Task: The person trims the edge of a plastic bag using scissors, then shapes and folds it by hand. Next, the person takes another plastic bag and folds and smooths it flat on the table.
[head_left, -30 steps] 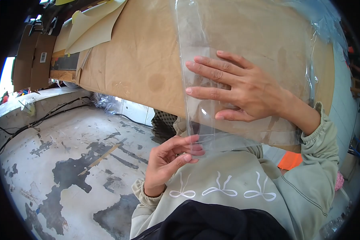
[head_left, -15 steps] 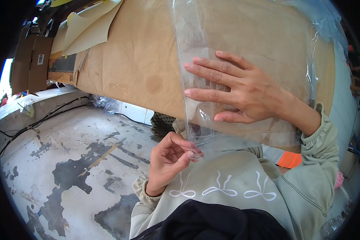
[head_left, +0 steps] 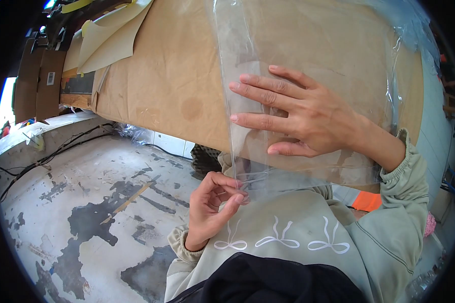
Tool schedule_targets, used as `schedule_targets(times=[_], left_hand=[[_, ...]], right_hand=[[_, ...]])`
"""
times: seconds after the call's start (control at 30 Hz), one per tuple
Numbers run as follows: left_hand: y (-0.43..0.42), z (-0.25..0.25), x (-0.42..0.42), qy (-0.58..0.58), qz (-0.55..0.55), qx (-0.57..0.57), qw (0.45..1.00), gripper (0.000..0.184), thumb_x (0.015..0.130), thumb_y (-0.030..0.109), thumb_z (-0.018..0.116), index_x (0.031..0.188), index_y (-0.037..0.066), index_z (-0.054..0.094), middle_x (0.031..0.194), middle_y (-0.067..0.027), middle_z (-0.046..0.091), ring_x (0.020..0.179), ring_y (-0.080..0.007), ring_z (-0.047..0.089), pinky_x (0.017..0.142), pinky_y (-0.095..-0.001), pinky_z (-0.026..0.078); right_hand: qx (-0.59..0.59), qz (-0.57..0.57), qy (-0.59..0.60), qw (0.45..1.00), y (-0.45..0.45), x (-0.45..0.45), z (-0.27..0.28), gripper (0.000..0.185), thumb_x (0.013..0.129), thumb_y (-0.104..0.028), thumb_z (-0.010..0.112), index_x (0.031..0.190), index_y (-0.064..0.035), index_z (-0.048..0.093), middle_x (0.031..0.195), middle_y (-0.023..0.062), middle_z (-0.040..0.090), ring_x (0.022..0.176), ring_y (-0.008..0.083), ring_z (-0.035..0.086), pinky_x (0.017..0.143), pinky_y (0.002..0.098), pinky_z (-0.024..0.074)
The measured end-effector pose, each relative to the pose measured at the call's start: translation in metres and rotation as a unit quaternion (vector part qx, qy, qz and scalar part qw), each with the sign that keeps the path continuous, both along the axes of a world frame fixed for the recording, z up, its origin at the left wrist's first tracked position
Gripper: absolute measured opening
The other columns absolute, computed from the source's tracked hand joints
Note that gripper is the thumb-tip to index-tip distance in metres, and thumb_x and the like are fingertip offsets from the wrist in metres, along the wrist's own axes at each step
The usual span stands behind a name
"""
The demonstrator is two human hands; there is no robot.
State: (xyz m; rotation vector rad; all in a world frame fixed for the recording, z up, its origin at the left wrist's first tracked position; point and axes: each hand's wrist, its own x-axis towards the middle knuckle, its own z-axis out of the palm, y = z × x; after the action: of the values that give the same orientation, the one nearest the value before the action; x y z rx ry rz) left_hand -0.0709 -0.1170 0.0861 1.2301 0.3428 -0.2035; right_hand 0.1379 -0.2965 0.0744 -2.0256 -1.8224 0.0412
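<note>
The sweatshirt (head_left: 298, 227) is pale grey-green with white bows – the paper-covered table (head_left: 167, 76) brown, the cloth (head_left: 268, 283) black.

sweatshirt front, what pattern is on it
Three white ribbon bows in a row across the sweatshirt; best seen in the head view.

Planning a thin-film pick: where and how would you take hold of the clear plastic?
I'd pinch the clear plastic at its near left corner, from the left, thumb and finger on opposite faces. That corner overhangs the brown-covered table, so both faces look reachable; most of the rest lies flat. The left hand pinches there.
</note>
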Motion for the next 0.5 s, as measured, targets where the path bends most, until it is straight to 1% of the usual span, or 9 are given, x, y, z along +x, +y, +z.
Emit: schedule_targets(times=[0.07,0.17,0.27,0.37,0.47,0.5], left_hand=[[0.002,0.0,-0.001,0.016,-0.013,0.022,1.0,0.02,0.087,-0.007,0.056,0.105,-0.005,0.051,0.091,-0.0113,0.064,0.088,-0.0131,0.064,0.083,-0.0274,0.051],[0.006,0.003,0.0,0.028,-0.026,0.03,0.999,0.02,0.088,-0.006,0.055,0.107,-0.006,0.05,0.095,-0.0126,0.064,0.089,-0.0133,0.064,0.082,-0.0269,0.051],[0.008,0.002,0.004,-0.021,-0.029,0.087,0.996,0.029,0.087,-0.007,0.055,0.116,-0.008,0.048,0.096,-0.0132,0.065,0.09,-0.0144,0.064,0.082,-0.027,0.052],[0.002,0.004,0.028,-0.066,0.037,0.188,0.979,0.04,0.086,-0.007,0.056,0.124,-0.009,0.046,0.097,-0.0136,0.065,0.09,-0.0159,0.064,0.079,-0.0273,0.053],[0.004,0.008,0.056,-0.099,0.026,0.319,0.942,0.046,0.084,-0.007,0.059,0.128,-0.006,0.047,0.099,-0.0135,0.064,0.091,-0.0186,0.064,0.074,-0.0277,0.055],[0.003,0.007,0.067,-0.146,0.033,0.371,0.916,0.044,0.083,-0.005,0.061,0.126,-0.003,0.051,0.105,-0.015,0.06,0.091,-0.0215,0.065,0.069,-0.0277,0.056]], right_hand=[[0.002,0.004,0.002,1.0,0.0,0.0,0.0,0.051,0.088,-0.047,0.051,0.13,-0.0178,0.051,0.146,0.0089,0.037,0.134,0.0204,0.036,0.112,0.0429,0.0248],[-0.007,-0.006,0.002,1.0,0.0,0.0,0.001,0.06,0.087,-0.047,0.052,0.135,-0.0108,0.046,0.146,0.0091,0.037,0.135,0.0205,0.036,0.112,0.0429,0.0242],[-0.009,-0.009,0.006,1.0,0.0,0.0,0.0,0.068,0.087,-0.047,0.052,0.137,-0.0037,0.042,0.146,0.0097,0.038,0.135,0.0209,0.035,0.112,0.0431,0.0235],[-0.016,-0.006,0.004,1.0,-0.001,0.0,0.002,0.07,0.086,-0.047,0.053,0.138,-0.001,0.04,0.146,0.0102,0.038,0.136,0.0208,0.034,0.113,0.0432,0.0231],[-0.02,-0.004,0.0,1.0,0.0,0.0,0.003,0.07,0.086,-0.046,0.053,0.138,-0.0009,0.04,0.145,0.0107,0.038,0.136,0.0205,0.033,0.113,0.0428,0.023],[-0.02,-0.003,0.0,1.0,-0.001,0.001,0.003,0.07,0.086,-0.047,0.053,0.137,-0.0006,0.041,0.145,0.0115,0.039,0.136,0.0211,0.034,0.113,0.0429,0.0224]])
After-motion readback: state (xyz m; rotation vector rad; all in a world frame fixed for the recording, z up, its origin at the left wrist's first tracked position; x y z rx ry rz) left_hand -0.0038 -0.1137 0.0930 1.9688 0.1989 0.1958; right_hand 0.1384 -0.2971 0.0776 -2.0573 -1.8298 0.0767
